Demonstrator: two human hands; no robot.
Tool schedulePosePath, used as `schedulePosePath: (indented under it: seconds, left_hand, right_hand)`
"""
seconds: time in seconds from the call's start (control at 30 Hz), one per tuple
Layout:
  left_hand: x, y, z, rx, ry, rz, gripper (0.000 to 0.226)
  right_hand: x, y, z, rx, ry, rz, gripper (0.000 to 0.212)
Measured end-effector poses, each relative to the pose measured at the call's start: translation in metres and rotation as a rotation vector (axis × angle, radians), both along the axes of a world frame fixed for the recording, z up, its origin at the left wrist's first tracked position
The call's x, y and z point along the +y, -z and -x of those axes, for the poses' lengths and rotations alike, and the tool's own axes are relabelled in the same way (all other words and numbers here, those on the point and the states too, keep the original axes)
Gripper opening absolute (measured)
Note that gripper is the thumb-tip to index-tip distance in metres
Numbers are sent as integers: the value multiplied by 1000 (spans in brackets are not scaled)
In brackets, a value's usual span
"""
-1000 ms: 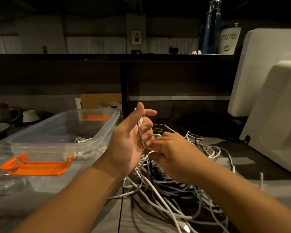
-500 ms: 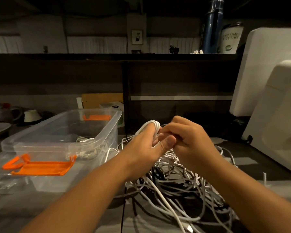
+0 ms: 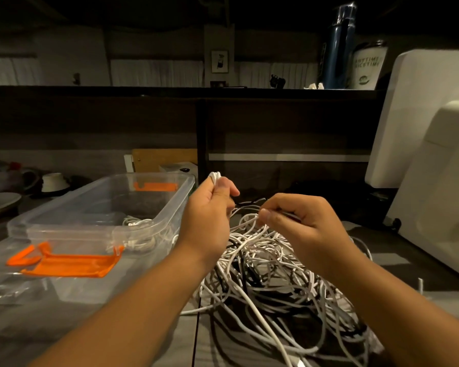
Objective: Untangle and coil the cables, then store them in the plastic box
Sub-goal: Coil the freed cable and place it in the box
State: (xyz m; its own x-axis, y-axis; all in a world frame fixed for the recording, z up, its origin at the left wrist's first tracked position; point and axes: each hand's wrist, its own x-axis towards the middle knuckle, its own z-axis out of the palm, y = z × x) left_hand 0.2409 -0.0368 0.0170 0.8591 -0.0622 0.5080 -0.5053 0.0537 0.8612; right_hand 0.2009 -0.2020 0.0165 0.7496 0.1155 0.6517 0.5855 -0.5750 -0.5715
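Cables (image 3: 273, 292) heaped under your wrists, white and grey, ends buried. Your right hand (image 3: 300, 223) pinches white strand (image 3: 245, 221) rising off them; left hand (image 3: 210, 215) clamps small coil (image 3: 214, 176), fist hides most. Hands apart, strand runs sideways between, I think. Box (image 3: 64, 231) just left of left hand; contents murky.
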Motion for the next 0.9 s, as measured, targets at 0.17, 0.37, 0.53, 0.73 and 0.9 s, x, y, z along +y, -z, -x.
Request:
schedulePosePath:
  seconds: [0.17,0.37,0.53,0.73,0.9]
  left_hand:
    - [4,-9,8,-66,3,194,37]
    - [4,-8,11,-12,189,231,36]
    - [-2,1,14,138,355,54,39]
    - [4,-2,16,166,452,-37,41]
    - [8,-3,14,116,459,-1,35]
  right_hand:
    - [0,0,-5,-31,307,214,27]
    - [-4,-5,-5,120,580,421,22]
    - [0,-16,3,6,519,415,62]
    - [8,-5,2,133,-161,-38,37]
    - [5,-4,-4,18,-42,-22,19]
